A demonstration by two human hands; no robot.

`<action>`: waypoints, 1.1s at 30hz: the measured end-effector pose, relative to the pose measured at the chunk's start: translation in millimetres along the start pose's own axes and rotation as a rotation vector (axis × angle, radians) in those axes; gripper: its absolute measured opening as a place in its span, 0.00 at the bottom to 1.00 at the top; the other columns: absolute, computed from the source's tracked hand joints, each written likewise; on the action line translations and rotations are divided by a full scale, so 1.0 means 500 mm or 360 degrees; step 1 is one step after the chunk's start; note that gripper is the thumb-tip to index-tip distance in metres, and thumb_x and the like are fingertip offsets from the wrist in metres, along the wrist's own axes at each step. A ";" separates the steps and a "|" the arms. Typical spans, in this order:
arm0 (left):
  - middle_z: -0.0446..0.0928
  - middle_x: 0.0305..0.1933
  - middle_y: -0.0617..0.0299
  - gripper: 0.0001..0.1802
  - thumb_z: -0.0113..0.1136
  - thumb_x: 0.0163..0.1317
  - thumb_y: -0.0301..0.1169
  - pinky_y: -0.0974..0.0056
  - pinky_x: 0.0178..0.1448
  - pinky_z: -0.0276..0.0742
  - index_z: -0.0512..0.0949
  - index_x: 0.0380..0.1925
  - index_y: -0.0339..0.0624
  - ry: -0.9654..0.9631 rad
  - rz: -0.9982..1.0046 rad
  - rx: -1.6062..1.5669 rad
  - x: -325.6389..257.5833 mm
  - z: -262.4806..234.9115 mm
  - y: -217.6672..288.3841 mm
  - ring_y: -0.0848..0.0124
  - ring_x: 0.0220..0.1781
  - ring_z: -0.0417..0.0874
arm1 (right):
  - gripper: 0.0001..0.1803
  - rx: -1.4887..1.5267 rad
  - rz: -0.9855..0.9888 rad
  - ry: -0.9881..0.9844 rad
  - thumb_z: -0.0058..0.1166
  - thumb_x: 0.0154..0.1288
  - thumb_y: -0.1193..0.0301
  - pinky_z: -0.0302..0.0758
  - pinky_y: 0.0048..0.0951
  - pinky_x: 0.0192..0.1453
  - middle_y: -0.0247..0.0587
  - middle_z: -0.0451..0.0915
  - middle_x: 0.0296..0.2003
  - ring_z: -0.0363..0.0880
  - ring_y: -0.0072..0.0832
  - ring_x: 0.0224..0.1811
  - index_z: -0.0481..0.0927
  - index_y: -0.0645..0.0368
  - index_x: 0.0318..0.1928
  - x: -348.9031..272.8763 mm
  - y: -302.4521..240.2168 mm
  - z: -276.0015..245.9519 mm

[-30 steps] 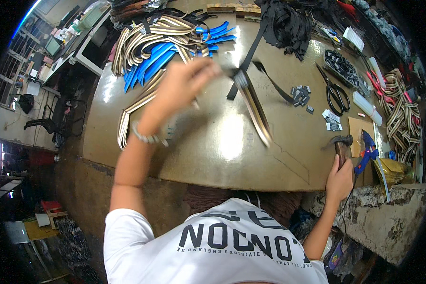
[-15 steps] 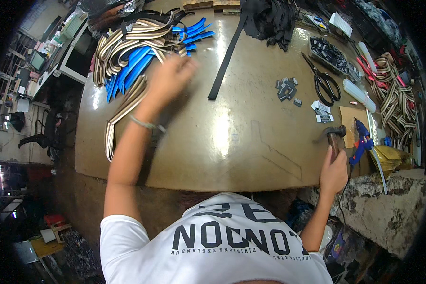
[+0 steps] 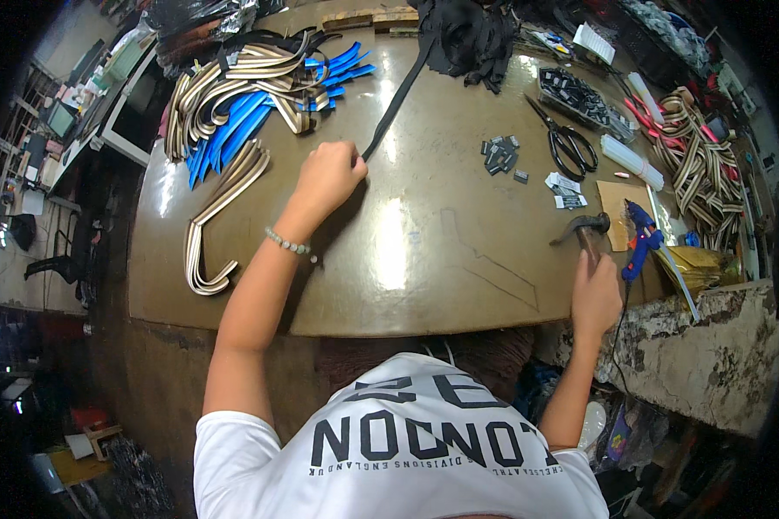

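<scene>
My left hand (image 3: pixel 329 177) is closed on the near end of a black strap (image 3: pixel 398 97), which runs back to a heap of black straps (image 3: pixel 467 43). In my right hand (image 3: pixel 597 294) is a hammer (image 3: pixel 587 227), its handle in my fist and its dark head resting at the table's right side. A folded bundle of striped brown and cream straps (image 3: pixel 192 251) lies left of my left forearm. Beyond it are more striped straps (image 3: pixel 234 78) piled with blue strips (image 3: pixel 229 147).
On the right of the table (image 3: pixel 337 294) lie small dark metal pieces (image 3: pixel 499 156), black-handled scissors (image 3: pixel 571 149), white labels (image 3: pixel 564 190) and a blue glue gun (image 3: pixel 640 238). A tray of dark pieces (image 3: pixel 584 99) stands behind them. More striped straps (image 3: pixel 697 164) hang at the far right.
My left hand has moved from the striped pile rightward and nearer, and has taken hold of the black strap's end. The hammer stays in my right hand. The view has shifted slightly.
</scene>
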State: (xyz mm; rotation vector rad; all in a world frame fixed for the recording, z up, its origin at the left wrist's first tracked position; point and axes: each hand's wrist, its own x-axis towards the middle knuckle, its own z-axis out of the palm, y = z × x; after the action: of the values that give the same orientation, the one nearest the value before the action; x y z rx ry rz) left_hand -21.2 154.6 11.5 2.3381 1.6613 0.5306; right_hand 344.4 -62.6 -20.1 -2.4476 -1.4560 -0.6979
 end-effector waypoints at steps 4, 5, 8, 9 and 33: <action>0.82 0.34 0.42 0.11 0.60 0.61 0.28 0.55 0.43 0.79 0.82 0.40 0.33 0.0122 0.0015 -0.0510 -0.034 -0.016 -0.027 0.52 0.36 0.85 | 0.21 0.0172 0.0067 -0.0206 0.51 0.71 0.52 0.76 0.47 0.38 0.49 0.79 0.36 0.81 0.49 0.37 0.76 0.60 0.45 0.013 0.016 0.001; 0.83 0.33 0.45 0.13 0.61 0.62 0.28 0.57 0.42 0.79 0.82 0.45 0.34 0.0180 0.0074 -0.0689 -0.049 -0.021 -0.036 0.58 0.34 0.85 | 0.21 0.0305 0.0061 -0.0240 0.52 0.71 0.53 0.76 0.48 0.39 0.49 0.78 0.36 0.81 0.51 0.37 0.77 0.60 0.45 0.022 0.025 0.001; 0.81 0.31 0.60 0.22 0.65 0.61 0.25 0.67 0.39 0.77 0.77 0.56 0.35 -0.0079 -0.0078 -0.0938 -0.082 -0.047 -0.066 0.76 0.33 0.79 | 0.21 0.0480 0.0041 -0.0207 0.55 0.68 0.55 0.74 0.50 0.44 0.52 0.78 0.37 0.79 0.54 0.41 0.76 0.62 0.44 0.067 0.046 0.001; 0.80 0.32 0.64 0.25 0.66 0.61 0.23 0.70 0.39 0.76 0.75 0.59 0.35 -0.0221 -0.0253 -0.1087 -0.093 -0.055 -0.071 0.80 0.34 0.78 | 0.21 0.0484 0.0039 -0.0212 0.56 0.68 0.56 0.74 0.51 0.46 0.53 0.77 0.38 0.78 0.55 0.43 0.76 0.63 0.44 0.080 0.047 -0.003; 0.79 0.31 0.52 0.07 0.66 0.60 0.29 0.58 0.37 0.77 0.85 0.34 0.37 0.0448 -0.0181 -0.0625 -0.271 -0.006 0.084 0.55 0.31 0.82 | 0.17 0.2213 -0.0650 -0.1164 0.51 0.73 0.62 0.78 0.34 0.44 0.47 0.82 0.41 0.82 0.35 0.38 0.80 0.62 0.52 -0.065 -0.388 -0.078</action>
State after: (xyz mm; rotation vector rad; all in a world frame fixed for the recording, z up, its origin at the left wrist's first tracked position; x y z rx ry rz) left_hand -26.1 13.1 8.4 1.9436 1.6085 1.0926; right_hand 151.5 -8.4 -14.4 -1.2591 -1.7151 1.0104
